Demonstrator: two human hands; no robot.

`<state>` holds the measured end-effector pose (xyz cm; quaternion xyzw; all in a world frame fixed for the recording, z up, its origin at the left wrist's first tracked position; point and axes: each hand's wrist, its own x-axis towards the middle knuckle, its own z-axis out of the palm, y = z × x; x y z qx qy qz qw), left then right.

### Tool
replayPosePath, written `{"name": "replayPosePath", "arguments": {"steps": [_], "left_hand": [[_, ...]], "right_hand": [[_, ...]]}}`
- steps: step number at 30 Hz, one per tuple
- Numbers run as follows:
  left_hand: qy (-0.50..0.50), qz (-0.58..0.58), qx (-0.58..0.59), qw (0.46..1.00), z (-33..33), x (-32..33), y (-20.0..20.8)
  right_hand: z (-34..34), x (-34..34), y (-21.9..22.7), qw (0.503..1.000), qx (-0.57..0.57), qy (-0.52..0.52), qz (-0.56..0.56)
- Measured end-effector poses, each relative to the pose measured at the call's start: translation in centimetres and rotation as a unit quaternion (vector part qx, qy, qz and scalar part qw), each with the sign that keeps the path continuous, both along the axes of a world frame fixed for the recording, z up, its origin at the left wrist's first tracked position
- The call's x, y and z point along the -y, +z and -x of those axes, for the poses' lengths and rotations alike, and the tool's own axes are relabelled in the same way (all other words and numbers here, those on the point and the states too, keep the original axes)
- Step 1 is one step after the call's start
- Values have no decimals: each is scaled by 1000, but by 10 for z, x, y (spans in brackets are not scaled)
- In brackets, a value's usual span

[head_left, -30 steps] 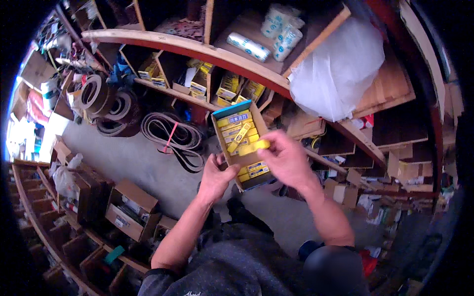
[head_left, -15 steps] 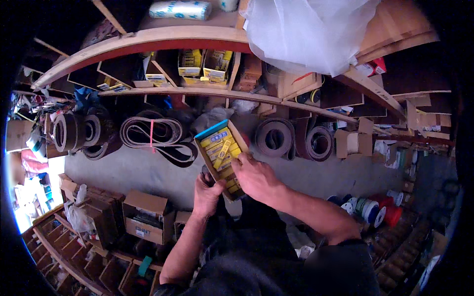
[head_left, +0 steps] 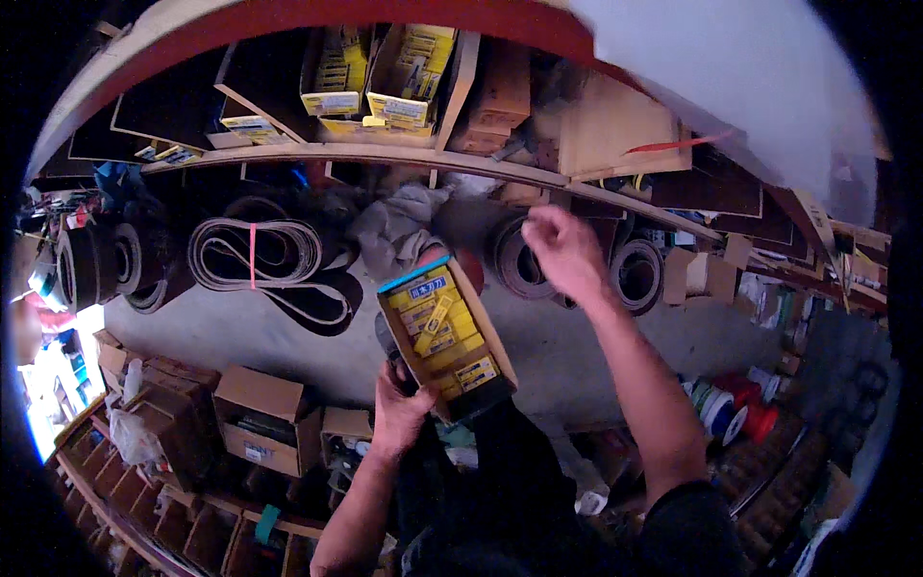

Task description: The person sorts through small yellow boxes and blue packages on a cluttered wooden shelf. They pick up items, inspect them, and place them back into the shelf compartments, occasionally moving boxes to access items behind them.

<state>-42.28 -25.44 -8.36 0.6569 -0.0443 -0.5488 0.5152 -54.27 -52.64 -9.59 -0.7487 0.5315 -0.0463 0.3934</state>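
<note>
My left hand [head_left: 399, 409] grips the lower left side of an open cardboard box [head_left: 488, 332], tilted in front of me. It has a blue strip along its far edge. Small yellow packets [head_left: 473, 373] lie in rows inside, and a loose yellow packet [head_left: 435, 321] rests slantwise on top of them. Off to the right of the box, my right hand [head_left: 565, 252] is raised with its fingers curled in. Whatever those fingers may hold is hidden. Behind that hand is a coiled brown belt [head_left: 511, 258].
Ahead, wooden shelving holds more boxes of yellow packets [head_left: 413, 82] and reddish blocks [head_left: 500, 91]. A looped belt roll [head_left: 255, 252] tied with a pink band hangs at left. An open carton [head_left: 260, 413] stands at lower left, wire spools [head_left: 731, 409] at lower right. White plastic sheeting [head_left: 740, 87] hangs upper right.
My right hand has left the inside of the box and moved up and to the right. The shelves now appear closer. My left hand keeps its hold on the box.
</note>
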Motion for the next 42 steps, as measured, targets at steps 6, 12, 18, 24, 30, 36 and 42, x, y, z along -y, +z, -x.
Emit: {"name": "replayPosePath", "arguments": {"steps": [6,12,18,24,30,36,42], "left_hand": [[-30,-53,66,996,12,-24,-46],[-13,-56,56,997,10,-33,-52],[-30,-49,14,998,8,0,-32],[5,-52,-1,999,-2,-22,-38],[6,-48,-16,999,2,-23,-49],[-7,-58,14,998,6,-22,-53],[-37,-64,58,996,12,-26,-62]], "right_hand": [[-52,103,-37,992,-34,-40,113],[-135,152,-44,990,-122,64,38],[-98,231,-134,981,-115,116,102],[-99,162,-71,941,220,-164,-198],[-25,126,-65,828,424,-183,-319],[10,93,-70,727,536,-167,-395],[23,85,-71,713,555,-175,-390]]}}
